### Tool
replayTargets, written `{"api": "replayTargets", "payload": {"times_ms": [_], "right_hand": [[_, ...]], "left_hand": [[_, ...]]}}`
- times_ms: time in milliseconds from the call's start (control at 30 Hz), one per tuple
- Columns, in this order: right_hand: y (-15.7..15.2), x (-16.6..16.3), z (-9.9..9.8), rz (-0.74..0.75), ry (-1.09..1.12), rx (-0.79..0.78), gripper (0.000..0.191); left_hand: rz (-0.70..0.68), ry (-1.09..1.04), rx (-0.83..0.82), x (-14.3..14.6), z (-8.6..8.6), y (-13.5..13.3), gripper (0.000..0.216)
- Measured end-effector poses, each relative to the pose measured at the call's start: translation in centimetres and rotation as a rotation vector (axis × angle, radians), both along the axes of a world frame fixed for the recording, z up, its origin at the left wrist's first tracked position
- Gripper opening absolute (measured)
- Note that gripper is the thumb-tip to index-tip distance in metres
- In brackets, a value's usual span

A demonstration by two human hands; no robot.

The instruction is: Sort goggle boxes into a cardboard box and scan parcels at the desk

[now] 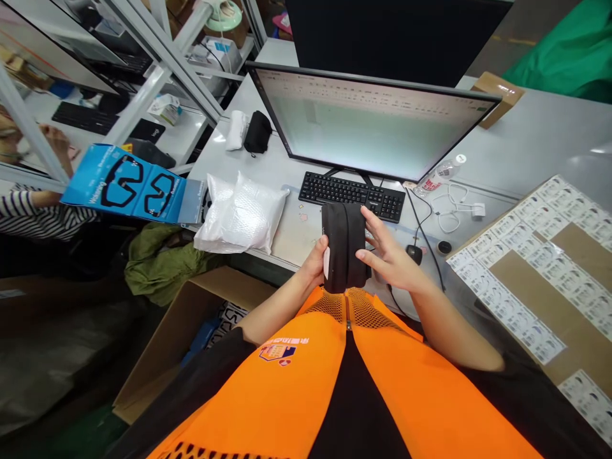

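A black soft zipper case [345, 247] is held upright in front of my chest, between both hands. A seam or zip line runs down its middle, and a pale label shows at its left edge. My left hand [314, 260] is closed on the left side, its thumb on the near face and its other fingers hidden behind. On the right edge rest the thumb and index fingertips of my right hand [386, 254], with those fingers spread apart along the side. The contents of the case are hidden.
Behind the case are a keyboard [351, 195] and a monitor [373, 127]. White padded bags [243, 213] and a blue box [124, 185] lie left. A mouse [414, 254], cables, a bottle [440, 175] and a label-covered cardboard sheet [516, 287] are right. An open carton [162, 344] stands lower left.
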State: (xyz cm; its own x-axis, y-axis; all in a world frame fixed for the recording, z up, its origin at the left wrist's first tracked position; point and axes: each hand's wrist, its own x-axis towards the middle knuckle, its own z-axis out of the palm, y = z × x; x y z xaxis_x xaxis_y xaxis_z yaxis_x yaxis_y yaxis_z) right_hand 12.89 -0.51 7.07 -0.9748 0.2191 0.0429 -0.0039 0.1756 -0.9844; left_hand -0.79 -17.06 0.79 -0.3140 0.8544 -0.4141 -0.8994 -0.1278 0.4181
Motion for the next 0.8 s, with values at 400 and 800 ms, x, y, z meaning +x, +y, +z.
{"api": "replayTargets", "payload": {"times_ms": [400,800], "right_hand": [[-3.6,-1.2,-4.5,-0.404,-0.009,-0.245,0.082],[-6.5,-1.1,-4.1,-0.478,0.041,0.133,0.057]], "left_hand": [[0.290,-0.006,-0.220,-2.0,2.3,1.2,0.061],[0.288,0.067,-0.100,-1.1,1.9,2.5,0.067]]}}
